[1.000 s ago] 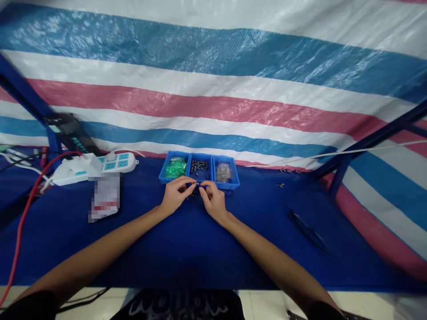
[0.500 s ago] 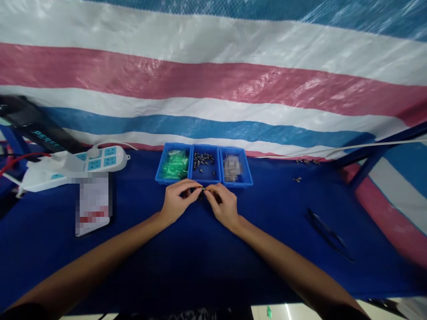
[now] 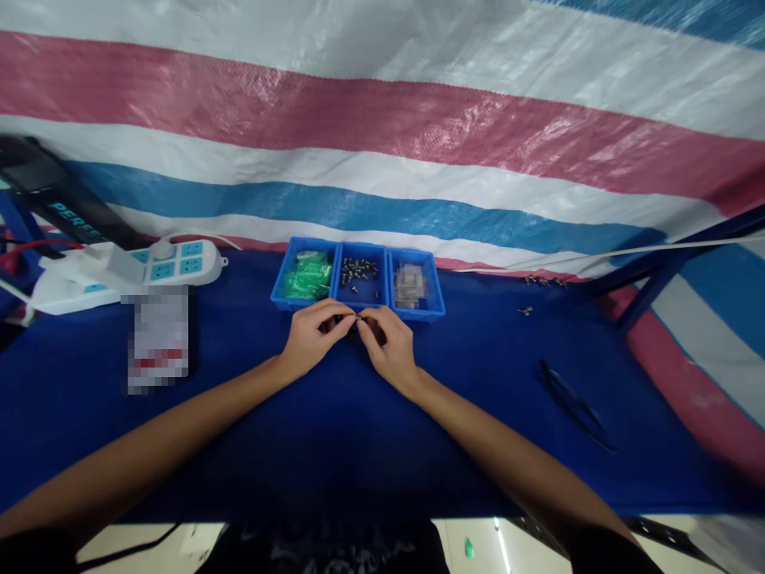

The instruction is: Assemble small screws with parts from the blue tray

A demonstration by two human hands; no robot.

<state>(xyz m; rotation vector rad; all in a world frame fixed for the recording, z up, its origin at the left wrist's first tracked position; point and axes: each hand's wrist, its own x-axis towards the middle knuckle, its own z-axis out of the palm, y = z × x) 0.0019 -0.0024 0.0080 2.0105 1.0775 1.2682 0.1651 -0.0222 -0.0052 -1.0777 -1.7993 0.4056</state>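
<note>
My left hand (image 3: 311, 339) and my right hand (image 3: 388, 347) meet fingertip to fingertip over the blue cloth, just in front of a row of three small blue bins (image 3: 358, 301). Between the fingertips sits a tiny dark part (image 3: 357, 319), pinched from both sides; it is too small to make out. The left bin holds green pieces (image 3: 306, 277), the middle one small dark metal parts (image 3: 358, 271), the right one clear pieces (image 3: 411, 285).
A white power strip (image 3: 149, 267) and a blurred card (image 3: 158, 339) lie at the left. Black tweezers (image 3: 574, 405) lie at the right, with several loose small parts (image 3: 526, 310) behind them. A striped tarp (image 3: 382, 127) rises behind the table; blue frame bars stand at both sides.
The view has tilted down and shifted, so the bins and hands sit a little higher in the picture. Both hands stay together at the bins' front, still pinching the tiny part.
</note>
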